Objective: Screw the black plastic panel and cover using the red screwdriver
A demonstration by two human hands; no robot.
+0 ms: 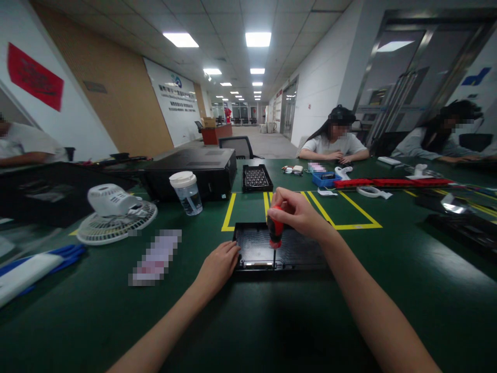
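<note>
A flat black panel (295, 251) lies on the green table in front of me, with a metal strip along its near edge. My right hand (297, 210) is closed around a red-handled screwdriver (275, 230), held upright with its tip down on the panel's near edge. My left hand (218, 264) rests against the panel's left near corner, fingers curled on its edge.
A black tray of small parts (257, 178) sits beyond yellow tape lines (229, 212). A clear cup (187, 192), a white fan (114, 215) and a black computer case (194, 168) stand at left. Two people sit at the far right, a third at far left.
</note>
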